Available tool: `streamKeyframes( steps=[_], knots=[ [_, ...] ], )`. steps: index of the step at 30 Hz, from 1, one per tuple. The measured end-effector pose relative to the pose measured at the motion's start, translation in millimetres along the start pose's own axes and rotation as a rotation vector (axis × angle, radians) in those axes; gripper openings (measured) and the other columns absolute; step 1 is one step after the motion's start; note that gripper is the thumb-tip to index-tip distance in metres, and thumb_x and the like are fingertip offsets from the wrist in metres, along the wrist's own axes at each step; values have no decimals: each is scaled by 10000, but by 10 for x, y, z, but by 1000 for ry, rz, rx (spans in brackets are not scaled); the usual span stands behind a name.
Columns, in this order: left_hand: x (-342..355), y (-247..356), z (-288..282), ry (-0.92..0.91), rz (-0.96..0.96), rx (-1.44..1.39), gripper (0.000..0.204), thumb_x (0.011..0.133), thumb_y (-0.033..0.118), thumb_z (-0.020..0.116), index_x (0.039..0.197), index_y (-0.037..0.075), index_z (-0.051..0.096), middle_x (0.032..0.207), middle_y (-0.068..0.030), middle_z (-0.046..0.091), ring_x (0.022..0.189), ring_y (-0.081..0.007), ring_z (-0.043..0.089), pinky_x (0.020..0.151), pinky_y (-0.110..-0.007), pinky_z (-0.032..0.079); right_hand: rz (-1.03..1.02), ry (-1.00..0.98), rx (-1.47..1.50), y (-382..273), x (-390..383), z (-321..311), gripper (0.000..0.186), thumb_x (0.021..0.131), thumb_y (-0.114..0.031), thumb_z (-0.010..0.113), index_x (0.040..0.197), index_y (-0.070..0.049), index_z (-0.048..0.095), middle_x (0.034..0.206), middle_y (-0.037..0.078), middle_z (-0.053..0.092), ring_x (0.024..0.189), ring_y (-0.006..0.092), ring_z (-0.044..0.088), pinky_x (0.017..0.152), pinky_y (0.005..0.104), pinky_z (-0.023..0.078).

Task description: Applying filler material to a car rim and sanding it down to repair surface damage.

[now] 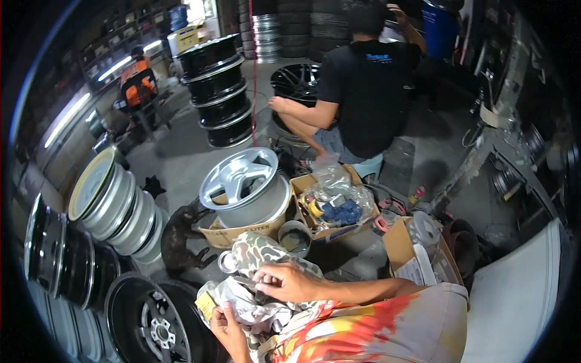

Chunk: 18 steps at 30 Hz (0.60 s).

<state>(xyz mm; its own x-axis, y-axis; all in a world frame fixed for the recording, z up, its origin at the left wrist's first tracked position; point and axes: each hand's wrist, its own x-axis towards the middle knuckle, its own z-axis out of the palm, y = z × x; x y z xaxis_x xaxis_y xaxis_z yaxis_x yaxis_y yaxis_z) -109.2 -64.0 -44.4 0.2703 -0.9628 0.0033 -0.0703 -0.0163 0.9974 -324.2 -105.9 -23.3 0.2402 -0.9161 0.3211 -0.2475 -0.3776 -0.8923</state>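
Note:
My left hand (229,330) is closed, thumb and fingers pinching the edge of a crumpled whitish cloth (242,310) beside a yellow printed piece (206,305). Just right of it, above the same cloth, my right hand (289,282) has its fingers curled in. A small greyish thing (259,291) shows at its fingertips; its kind is unclear. Under both hands lies camouflage fabric (261,249) over my lap. A pale, round, ring-like object (228,263) rests at the fabric's far left edge.
A silver wheel rim (239,181) lies on a cardboard box ahead, beside a bucket (295,237) and an open box of bags and tools (336,209). Black rim (160,327) stands near left; a dark dog (184,242) lies behind it. A person (369,91) sits ahead.

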Motion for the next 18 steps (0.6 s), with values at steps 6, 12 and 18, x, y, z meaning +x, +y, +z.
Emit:
streamKeyframes(
  steps=[6,12,18],
  knots=[
    [-100,-25,214,-75,-163,-274,233,977,46,540,1166,-56,631,854,-31,627,746,-66,571,641,-208,483,-74,20,-68,-54,-200,241,197,884,-107,656,1029,8,587,920,169,612,822,379,630,709,428,494],
    [-160,-146,47,-57,-72,-273,105,908,-38,617,1007,-8,606,820,-7,594,687,-59,541,624,-212,475,-79,-151,-1,-52,-198,217,180,906,-112,650,1050,-4,632,877,129,612,804,297,645,710,380,503],
    [-324,-254,-135,-159,-304,-440,35,864,-43,667,897,-49,655,761,-53,662,642,-109,619,599,-229,498,65,-369,156,-117,-196,168,191,903,-117,661,1049,2,633,824,73,647,698,149,591,638,320,476]
  ],
)
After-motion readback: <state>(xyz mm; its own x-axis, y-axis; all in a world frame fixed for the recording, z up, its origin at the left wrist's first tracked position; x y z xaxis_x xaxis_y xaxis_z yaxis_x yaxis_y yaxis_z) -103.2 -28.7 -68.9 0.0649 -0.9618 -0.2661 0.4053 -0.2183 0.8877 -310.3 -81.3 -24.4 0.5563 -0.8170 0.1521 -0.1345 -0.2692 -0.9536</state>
